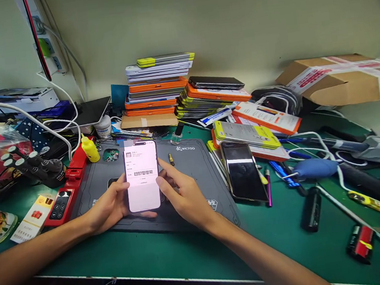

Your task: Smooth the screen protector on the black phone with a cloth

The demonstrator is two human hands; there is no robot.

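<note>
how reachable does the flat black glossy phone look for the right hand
Probably yes: the flat black phone lies right of the right hand, with nothing seen lying over it, though that hand would have to leave the lit, white-screened phone.

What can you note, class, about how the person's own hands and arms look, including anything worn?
The left hand and right hand are ungloved, with no rings in view. The left forearm and right forearm look slender and uncovered: no sleeve, watch or bracelet shows.
</note>
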